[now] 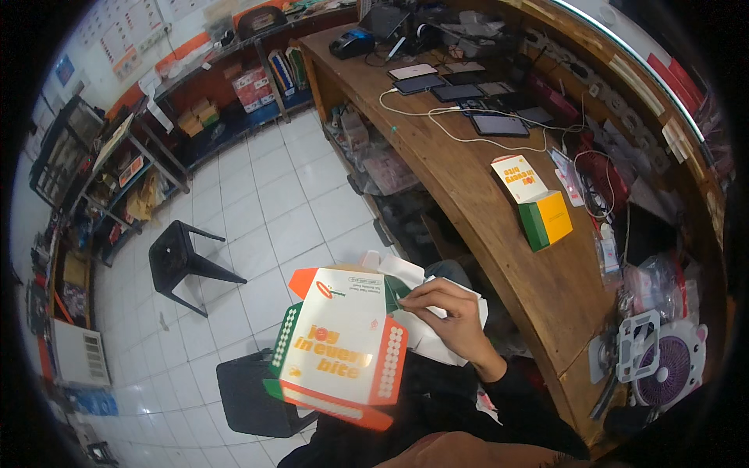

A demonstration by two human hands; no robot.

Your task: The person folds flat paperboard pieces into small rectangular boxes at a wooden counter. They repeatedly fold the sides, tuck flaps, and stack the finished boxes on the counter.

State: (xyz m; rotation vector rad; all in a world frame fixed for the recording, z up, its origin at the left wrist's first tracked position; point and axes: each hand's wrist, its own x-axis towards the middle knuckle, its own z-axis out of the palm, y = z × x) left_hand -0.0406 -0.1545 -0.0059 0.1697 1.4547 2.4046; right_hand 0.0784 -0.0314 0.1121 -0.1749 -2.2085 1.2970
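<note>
A partly unfolded food carton (pixel 331 320) is held up before me, its white panel bordered by orange and green flaps with rows of white shapes. My right hand (pixel 452 308) comes in from the lower right, in a black sleeve. Its thumb and fingers pinch together at the green flap on the carton's right edge. White cardboard panels (pixel 429 343) spread out behind and below that hand; whether they belong to the same carton I cannot tell. My left hand does not show.
On the wooden counter (pixel 468 195) at right stands a green and yellow box (pixel 546 218) with its white lid raised. Several phones (pixel 499 125) and white cables lie farther back. A purple fan (pixel 667 370) stands near right. A black stool (pixel 183 257) is on the tiled floor.
</note>
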